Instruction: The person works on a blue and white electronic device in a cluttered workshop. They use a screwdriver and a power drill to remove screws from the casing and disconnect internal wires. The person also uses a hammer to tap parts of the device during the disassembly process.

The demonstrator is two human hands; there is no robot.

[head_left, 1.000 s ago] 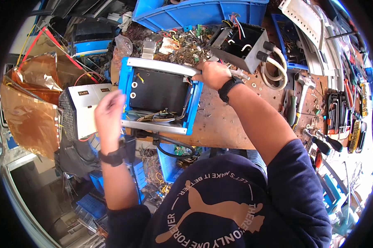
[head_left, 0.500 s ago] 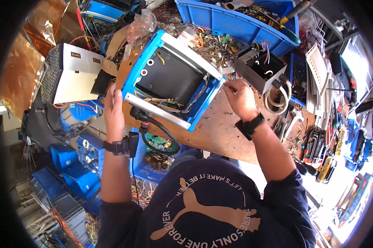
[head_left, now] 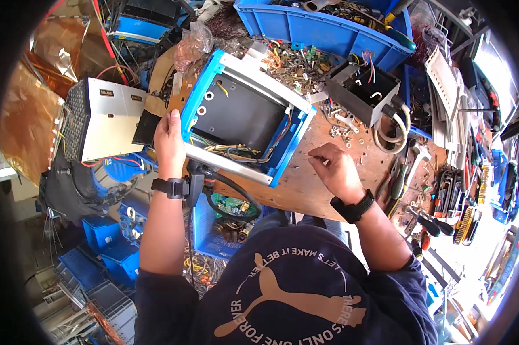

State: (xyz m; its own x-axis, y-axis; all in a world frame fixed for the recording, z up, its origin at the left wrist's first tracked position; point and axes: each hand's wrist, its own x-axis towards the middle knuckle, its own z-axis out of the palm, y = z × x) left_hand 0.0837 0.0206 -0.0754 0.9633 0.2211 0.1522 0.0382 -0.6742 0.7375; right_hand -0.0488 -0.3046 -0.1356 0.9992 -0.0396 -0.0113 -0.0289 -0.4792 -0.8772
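A box-shaped metal housing with blue sides, silver rails and a black inner panel rests tilted on the wooden bench. Loose wires run along its near inner edge, and a thick black cable hangs from the near left corner. My left hand grips the blue left side, thumb in sight, fingers partly hidden behind it. Apart from the housing, on its right, my right hand hovers over the bench with curled, pinched fingers. Whatever they may hold is too small to make out.
Screws and small metal parts litter the back of the bench. Beyond them stands a blue crate. A black box with a grey cable sits at right, beside several hand tools. Below the bench is another blue bin.
My right hand has drawn back from the housing's right corner, nearer to me. My left hand sits slightly higher and further right on the blue side. The whole view has shifted a little.
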